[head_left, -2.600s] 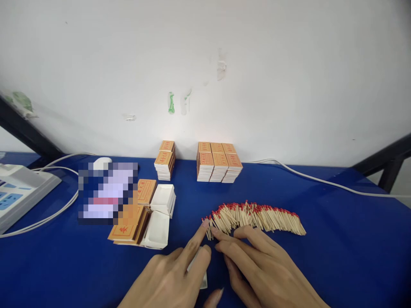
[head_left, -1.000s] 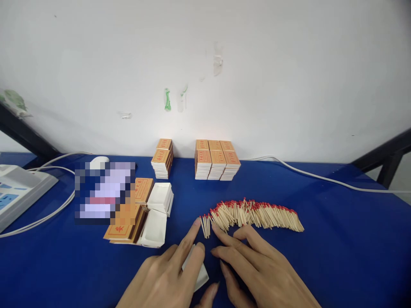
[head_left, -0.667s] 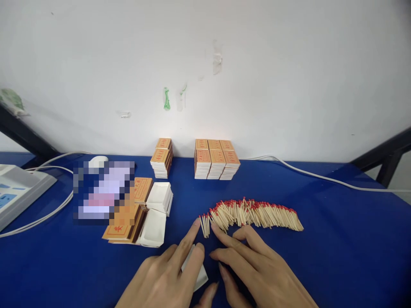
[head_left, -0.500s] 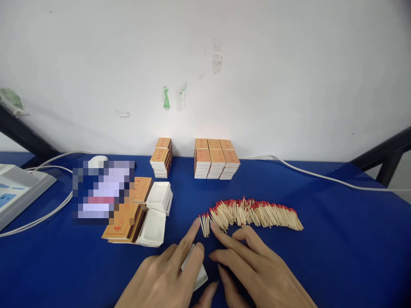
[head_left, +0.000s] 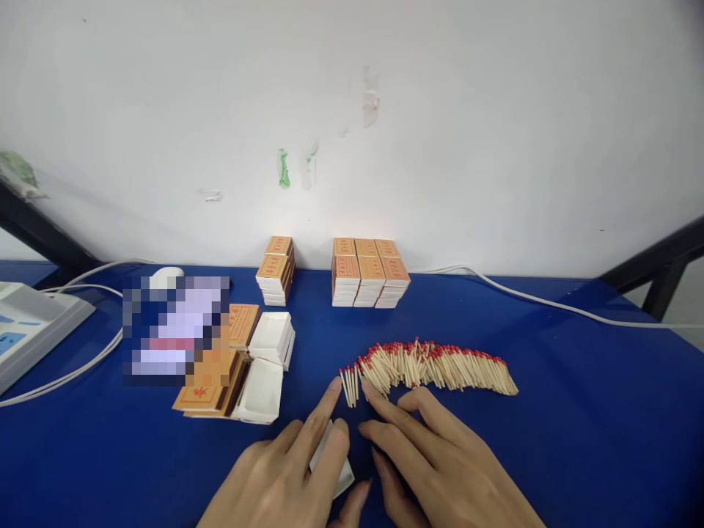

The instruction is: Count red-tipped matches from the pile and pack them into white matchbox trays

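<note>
My left hand (head_left: pixel 291 462) rests low over the blue table, fingers apart. Its forefinger reaches to the left side of a small group of matches (head_left: pixel 348 387), and another finger lies across a white matchbox tray (head_left: pixel 343 478) partly hidden beneath the hand. From the other side, the forefinger of my right hand (head_left: pixel 434 447) points at the same small group, its remaining fingers spread and holding nothing. A long row of red-tipped matches (head_left: pixel 440 364) runs off to the right, just beyond my right hand.
Stacked matchboxes (head_left: pixel 371 271) and a smaller stack (head_left: pixel 276 271) stand by the wall. At left are white trays (head_left: pixel 261 389), orange matchbox sleeves (head_left: pixel 201 394), a blurred-out phone-like object (head_left: pixel 181 323), a power strip (head_left: pixel 38 315) and white cables (head_left: pixel 550 311).
Almost nothing differs. Both hands stay beside the small group of matches, and the view has shifted very slightly.
</note>
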{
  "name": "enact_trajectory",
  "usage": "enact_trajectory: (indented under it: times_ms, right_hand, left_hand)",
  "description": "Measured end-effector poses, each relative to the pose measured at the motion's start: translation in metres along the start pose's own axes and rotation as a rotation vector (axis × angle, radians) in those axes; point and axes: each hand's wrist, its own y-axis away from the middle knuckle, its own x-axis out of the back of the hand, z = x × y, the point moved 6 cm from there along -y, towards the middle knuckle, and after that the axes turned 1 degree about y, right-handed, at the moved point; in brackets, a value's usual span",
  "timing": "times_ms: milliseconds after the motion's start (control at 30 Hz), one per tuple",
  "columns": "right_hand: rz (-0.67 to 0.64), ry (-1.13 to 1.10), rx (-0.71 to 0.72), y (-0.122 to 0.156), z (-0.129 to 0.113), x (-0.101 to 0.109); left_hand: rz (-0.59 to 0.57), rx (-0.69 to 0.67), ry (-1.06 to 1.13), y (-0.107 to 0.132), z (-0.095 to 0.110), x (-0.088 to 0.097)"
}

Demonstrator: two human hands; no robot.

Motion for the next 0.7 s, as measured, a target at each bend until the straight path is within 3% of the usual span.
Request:
enact_trajectory:
  times_ms: [700]
  right_hand:
    - [-0.063, 0.021, 0.025, 0.0041, -0.003, -0.0108]
  left_hand:
    - [-0.037, -0.015, -0.006, 0.0001, -0.0032, -0.0034]
